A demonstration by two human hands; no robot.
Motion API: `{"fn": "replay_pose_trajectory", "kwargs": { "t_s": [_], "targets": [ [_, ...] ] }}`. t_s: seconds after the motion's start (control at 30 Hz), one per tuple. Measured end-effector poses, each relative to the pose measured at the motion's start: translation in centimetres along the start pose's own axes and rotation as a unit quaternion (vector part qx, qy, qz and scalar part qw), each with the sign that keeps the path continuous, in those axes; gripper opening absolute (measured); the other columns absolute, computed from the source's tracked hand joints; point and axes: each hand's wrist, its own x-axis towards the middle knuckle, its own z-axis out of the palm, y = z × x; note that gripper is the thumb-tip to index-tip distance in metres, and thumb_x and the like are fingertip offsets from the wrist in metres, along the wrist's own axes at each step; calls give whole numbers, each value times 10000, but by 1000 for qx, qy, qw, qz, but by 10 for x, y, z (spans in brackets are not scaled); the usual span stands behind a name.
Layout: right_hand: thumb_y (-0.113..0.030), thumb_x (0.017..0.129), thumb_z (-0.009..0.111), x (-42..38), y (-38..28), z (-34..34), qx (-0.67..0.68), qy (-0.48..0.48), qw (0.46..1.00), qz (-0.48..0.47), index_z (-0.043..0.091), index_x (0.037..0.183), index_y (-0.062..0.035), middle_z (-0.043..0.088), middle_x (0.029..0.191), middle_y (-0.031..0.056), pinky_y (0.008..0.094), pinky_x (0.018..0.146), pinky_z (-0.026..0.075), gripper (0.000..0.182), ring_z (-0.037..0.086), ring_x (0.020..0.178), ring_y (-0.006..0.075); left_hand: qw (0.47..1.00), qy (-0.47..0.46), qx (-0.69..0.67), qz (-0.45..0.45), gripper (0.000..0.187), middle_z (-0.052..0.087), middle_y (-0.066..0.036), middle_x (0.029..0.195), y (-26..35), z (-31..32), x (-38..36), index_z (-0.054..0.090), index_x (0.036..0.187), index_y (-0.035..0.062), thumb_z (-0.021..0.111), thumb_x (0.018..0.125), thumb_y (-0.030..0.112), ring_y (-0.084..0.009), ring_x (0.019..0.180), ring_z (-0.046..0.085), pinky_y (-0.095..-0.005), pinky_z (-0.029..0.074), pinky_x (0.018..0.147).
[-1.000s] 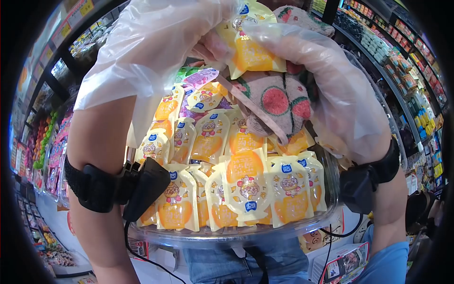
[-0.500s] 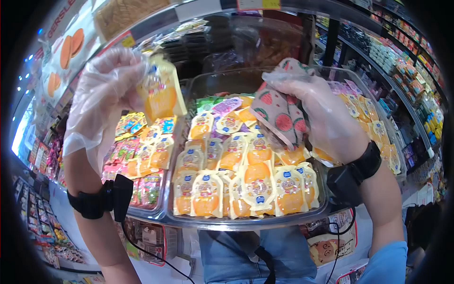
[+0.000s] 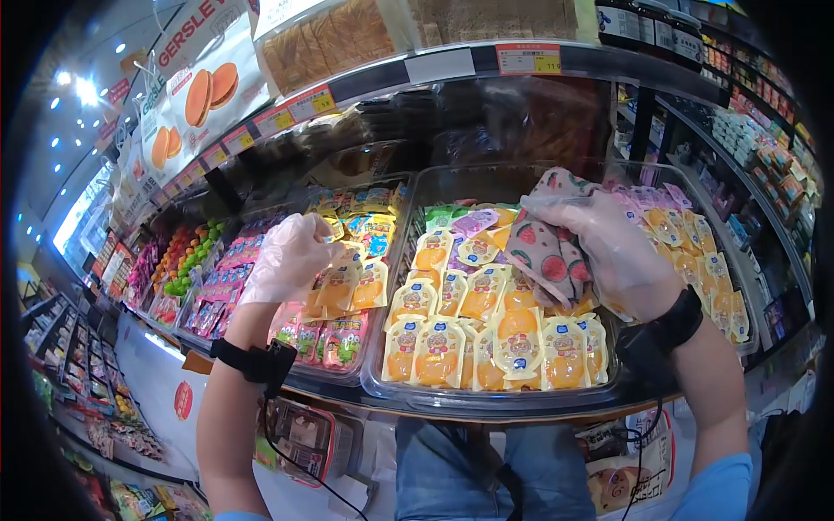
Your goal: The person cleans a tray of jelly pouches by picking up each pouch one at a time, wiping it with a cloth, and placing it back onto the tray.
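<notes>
My left hand [image 3: 291,260], in a clear plastic glove, is closed on the cream-edged orange snack pouch [image 3: 334,288] over the left bin [image 3: 375,334]. Part of that pouch is hidden by the fingers, and similar pouches lie against it. My gloved right hand [image 3: 621,252] grips a folded pink-grey cloth [image 3: 549,265] with a watermelon print. The cloth hangs above the right side of the middle bin [image 3: 495,399], where orange pouches [image 3: 439,352] stand in rows. Behind those rows lies a purple packet [image 3: 475,222].
Bagged bread [image 3: 334,48] and dark-lidded jars [image 3: 647,30] line the shelf above, with price tags [image 3: 528,59] along its edge. More pouches fill the bin at right [image 3: 712,269]. Pink packets [image 3: 233,269] lie further left. Cables hang from both wrist straps.
My left hand has lowered the orange pouch from raised in the air down to the left bin. My right hand still grips the cloth. The view has shifted, showing more bins at left.
</notes>
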Motion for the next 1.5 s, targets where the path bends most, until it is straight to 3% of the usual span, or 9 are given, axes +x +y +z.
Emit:
{"fn": "replay_pose_trajectory", "kwargs": {
  "t_s": [0.07,0.17,0.23,0.33,0.63,0.9,1.2,1.3,1.5],
  "targets": [
    [-197,958,605,-1,-2,-1,14,-31,999,7,550,886,-34,630,734,87,316,478,519,186,631,554,178,990,55,112,60,296,699,-184,886,22,-3,-2,699,920,-20,748,790,241,-303,791,670,-412,526,744],
    [-197,961,596,6,5,-8,41,-42,998,0,552,878,-30,616,701,88,334,434,491,192,603,502,185,992,-50,81,87,367,699,-164,958,62,0,-7,695,982,7,765,791,311,-306,883,676,-390,535,781],
    [-214,976,570,11,6,-9,43,-13,999,11,554,877,-32,627,732,85,313,445,487,208,605,511,177,959,-139,50,244,397,695,-155,1009,80,12,-12,699,983,16,774,783,351,-309,950,661,-395,517,853],
    [-221,991,544,16,8,-13,32,62,997,-13,564,876,-47,641,771,71,289,470,488,209,617,555,158,937,-245,53,244,450,663,-178,1116,115,23,-16,683,1049,16,775,782,367,-332,1044,633,-403,492,921],
    [-210,943,629,26,8,-25,83,173,976,-100,578,964,-66,646,878,52,289,706,525,154,647,782,136,915,-196,116,333,638,577,-254,1266,127,63,16,523,1320,-21,666,867,403,-385,1140,585,-422,459,990],
    [-219,928,649,31,12,-32,105,183,969,-127,581,1022,-48,641,925,58,295,761,518,207,636,821,140,947,-205,73,235,531,688,-250,980,169,80,65,691,1077,-30,669,829,438,-383,907,666,-407,524,821],
    [-206,920,654,29,7,-37,102,157,972,-140,605,1029,-18,638,951,62,292,783,500,223,629,854,140,959,-221,122,131,569,707,-207,1035,173,117,84,744,998,15,777,705,502,-349,965,693,-376,538,860],
    [-197,922,652,28,5,-36,82,180,971,-131,608,1033,-20,638,928,54,284,764,494,214,623,841,128,960,-239,89,119,570,716,-186,859,171,124,86,752,839,2,755,717,558,-328,806,697,-384,534,773],
    [-208,927,656,32,8,-32,98,216,964,-118,608,1025,-32,635,892,47,269,734,485,207,603,785,117,949,-309,-20,58,416,724,-153,852,175,101,76,735,807,-20,826,674,364,-269,761,704,-367,535,722]
  ]
}}
